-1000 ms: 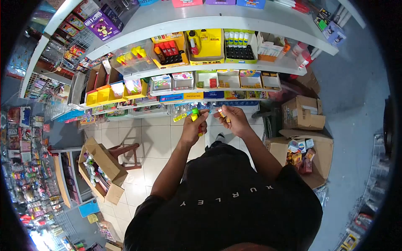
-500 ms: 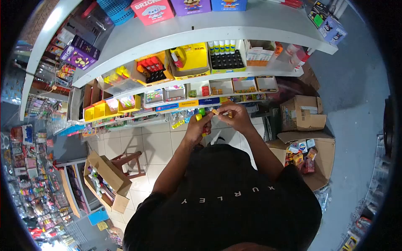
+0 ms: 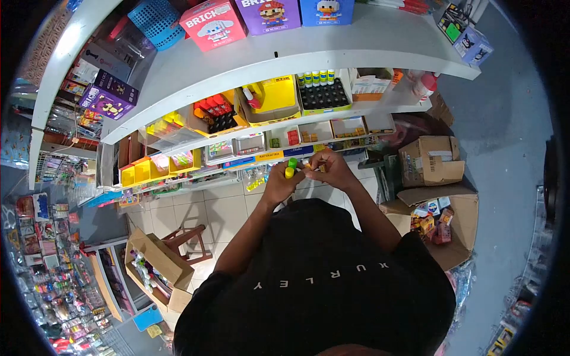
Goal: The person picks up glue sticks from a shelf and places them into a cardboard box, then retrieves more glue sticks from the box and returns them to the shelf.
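Note:
My left hand (image 3: 280, 183) is closed around two thick marker-like sticks, one with a yellow end (image 3: 289, 172) and the other with a green end (image 3: 293, 162). Close beside it, my right hand (image 3: 332, 170) pinches a small orange-yellow piece (image 3: 307, 167) whose kind I cannot tell. The fingertips of both hands meet around that piece, in front of my chest. Just beyond them runs a low shelf row of small white compartments (image 3: 323, 132) with little red, green and orange items in them.
Above the compartments stand a yellow display box (image 3: 274, 101) and a tray of black-ended tubes (image 3: 325, 94). Boxed brick toys (image 3: 268, 13) line the top shelf. An open carton of small boxes (image 3: 457, 237) is at my right; another carton (image 3: 155, 261) and a stool (image 3: 189, 243) are at left.
My view has shifted slightly, so the shelves sit lower. My left hand has turned, bringing the yellow and green ends upward, and both hands have drawn closer together around the small piece.

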### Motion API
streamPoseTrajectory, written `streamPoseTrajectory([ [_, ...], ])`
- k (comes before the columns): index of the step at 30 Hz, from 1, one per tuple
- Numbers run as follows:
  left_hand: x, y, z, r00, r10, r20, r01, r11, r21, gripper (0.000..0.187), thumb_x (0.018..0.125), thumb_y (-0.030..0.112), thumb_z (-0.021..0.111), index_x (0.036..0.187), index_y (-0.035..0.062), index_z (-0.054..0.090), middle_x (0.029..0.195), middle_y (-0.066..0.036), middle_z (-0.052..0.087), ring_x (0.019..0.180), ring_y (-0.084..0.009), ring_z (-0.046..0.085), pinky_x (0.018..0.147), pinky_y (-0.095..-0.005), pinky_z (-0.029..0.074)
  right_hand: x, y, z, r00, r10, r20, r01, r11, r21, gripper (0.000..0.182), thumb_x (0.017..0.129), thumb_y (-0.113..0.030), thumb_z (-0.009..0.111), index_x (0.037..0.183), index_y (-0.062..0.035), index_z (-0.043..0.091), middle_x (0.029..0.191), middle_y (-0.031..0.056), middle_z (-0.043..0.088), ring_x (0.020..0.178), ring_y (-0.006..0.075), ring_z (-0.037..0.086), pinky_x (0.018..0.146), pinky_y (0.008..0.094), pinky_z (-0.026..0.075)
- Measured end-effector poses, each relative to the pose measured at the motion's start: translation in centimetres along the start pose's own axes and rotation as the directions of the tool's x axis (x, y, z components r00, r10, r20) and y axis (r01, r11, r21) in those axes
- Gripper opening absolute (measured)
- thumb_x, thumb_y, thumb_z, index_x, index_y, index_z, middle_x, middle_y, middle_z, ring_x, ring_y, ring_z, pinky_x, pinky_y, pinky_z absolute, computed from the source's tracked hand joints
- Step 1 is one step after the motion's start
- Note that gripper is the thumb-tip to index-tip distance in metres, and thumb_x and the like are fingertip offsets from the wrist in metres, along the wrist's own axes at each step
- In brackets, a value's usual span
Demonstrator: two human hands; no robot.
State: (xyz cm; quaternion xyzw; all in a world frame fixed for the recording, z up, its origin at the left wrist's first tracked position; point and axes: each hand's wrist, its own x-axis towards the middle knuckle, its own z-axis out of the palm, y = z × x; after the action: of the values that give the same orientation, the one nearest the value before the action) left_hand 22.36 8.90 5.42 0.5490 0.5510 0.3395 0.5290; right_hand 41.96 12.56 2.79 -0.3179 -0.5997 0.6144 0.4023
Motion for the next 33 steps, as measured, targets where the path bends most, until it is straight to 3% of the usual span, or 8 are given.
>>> streamPoseTrajectory([
  [2, -0.1, -0.3, -0.6, 1.000, -0.018, 0.000, 0.018, 1.000, -0.017, 0.024, 0.087, 0.021, 0.071, 0.103, 0.0036, 0.066, 0.064, 0.001, 0.057, 0.053, -0.0059, 0.050, 0.049, -0.0243, 0.040, 0.1, -1.6, -0.1, 0.967, 0.241, 0.080, -0.244, 0.970, 0.023, 0.022, 0.079, -0.015, 0.079, 0.082, -0.0080, 0.059, 0.080, -0.0009, 0.061, 0.065, 0.0055, 0.056, 0.052, 0.0211, 0.046],
  [8, -1.7, -1.9, -2.5, 0.978, -0.208, -0.012, 0.201, 0.956, -0.214, 0.024, 0.088, 0.022, 0.072, 0.101, 0.0032, 0.065, 0.059, 0.001, 0.053, 0.045, -0.0062, 0.048, 0.041, -0.0216, 0.037, 0.5, 1.6, -0.7, 0.879, 0.396, 0.266, -0.425, 0.904, 0.057, 0.021, 0.077, -0.011, 0.076, 0.094, -0.0065, 0.065, 0.081, 0.0008, 0.065, 0.066, 0.0069, 0.059, 0.052, 0.0225, 0.046],
  [14, -4.6, -3.8, -5.1, 0.938, -0.315, -0.146, 0.262, 0.919, -0.295, 0.021, 0.089, 0.020, 0.071, 0.100, 0.0031, 0.066, 0.056, 0.001, 0.054, 0.044, -0.0056, 0.047, 0.040, -0.0217, 0.035, 2.3, 15.4, -5.9, 0.774, 0.606, -0.186, -0.630, 0.768, -0.116, 0.016, 0.077, -0.016, 0.074, 0.087, -0.0040, 0.073, 0.076, 0.0046, 0.068, 0.064, 0.0075, 0.061, 0.053, 0.0219, 0.047],
  [17, -6.1, -4.1, -5.7, 0.910, -0.375, -0.177, 0.312, 0.900, -0.304, 0.022, 0.089, 0.018, 0.071, 0.103, 0.0031, 0.063, 0.060, 0.003, 0.048, 0.044, -0.0055, 0.043, 0.039, -0.0221, 0.034, 6.3, 20.2, -8.5, 0.852, 0.396, -0.343, -0.522, 0.692, -0.499, 0.014, 0.074, -0.018, 0.075, 0.080, -0.0051, 0.073, 0.074, 0.0080, 0.070, 0.066, 0.0116, 0.065, 0.059, 0.0271, 0.052],
  [20, -7.5, -4.1, -5.8, 0.884, -0.409, -0.227, 0.325, 0.886, -0.331, 0.021, 0.089, 0.017, 0.070, 0.104, 0.0031, 0.063, 0.059, 0.003, 0.048, 0.044, -0.0053, 0.043, 0.039, -0.0222, 0.034, 10.1, 23.8, -10.7, 0.908, 0.169, -0.384, -0.391, 0.672, -0.629, 0.028, 0.080, -0.032, 0.066, 0.095, -0.0086, 0.072, 0.090, 0.0142, 0.071, 0.079, 0.0274, 0.069, 0.073, 0.0405, 0.055],
  [23, -9.0, -4.4, -5.9, 0.853, -0.439, -0.280, 0.334, 0.874, -0.353, 0.019, 0.089, 0.018, 0.071, 0.100, 0.0036, 0.066, 0.059, 0.004, 0.050, 0.046, -0.0048, 0.047, 0.040, -0.0216, 0.036, 13.6, 26.3, -11.2, 0.892, 0.162, -0.422, -0.451, 0.360, -0.816, 0.031, 0.085, -0.027, 0.059, 0.110, -0.0107, 0.068, 0.111, 0.0154, 0.067, 0.100, 0.0300, 0.065, 0.088, 0.0448, 0.051],
  [26, -10.2, -3.7, -6.1, 0.836, -0.445, -0.320, 0.323, 0.872, -0.368, 0.018, 0.089, 0.016, 0.071, 0.100, 0.0033, 0.066, 0.058, 0.004, 0.050, 0.045, -0.0047, 0.046, 0.040, -0.0214, 0.036, 14.3, 29.0, -12.3, 0.981, -0.114, -0.158, -0.135, 0.190, -0.973, 0.041, 0.092, -0.041, 0.049, 0.122, -0.0156, 0.061, 0.122, 0.0133, 0.063, 0.114, 0.0375, 0.056, 0.099, 0.0529, 0.041],
  [33, -11.6, -5.2, -6.3, 0.828, -0.461, -0.318, 0.262, 0.820, -0.508, 0.018, 0.090, 0.015, 0.070, 0.102, 0.0025, 0.064, 0.058, 0.005, 0.048, 0.044, -0.0032, 0.039, 0.040, -0.0210, 0.032, 14.3, 28.7, -11.6, 0.986, -0.029, -0.163, -0.144, 0.343, -0.928, 0.043, 0.092, -0.030, 0.050, 0.131, -0.0110, 0.055, 0.138, 0.0196, 0.050, 0.131, 0.0398, 0.042, 0.111, 0.0528, 0.030],
])
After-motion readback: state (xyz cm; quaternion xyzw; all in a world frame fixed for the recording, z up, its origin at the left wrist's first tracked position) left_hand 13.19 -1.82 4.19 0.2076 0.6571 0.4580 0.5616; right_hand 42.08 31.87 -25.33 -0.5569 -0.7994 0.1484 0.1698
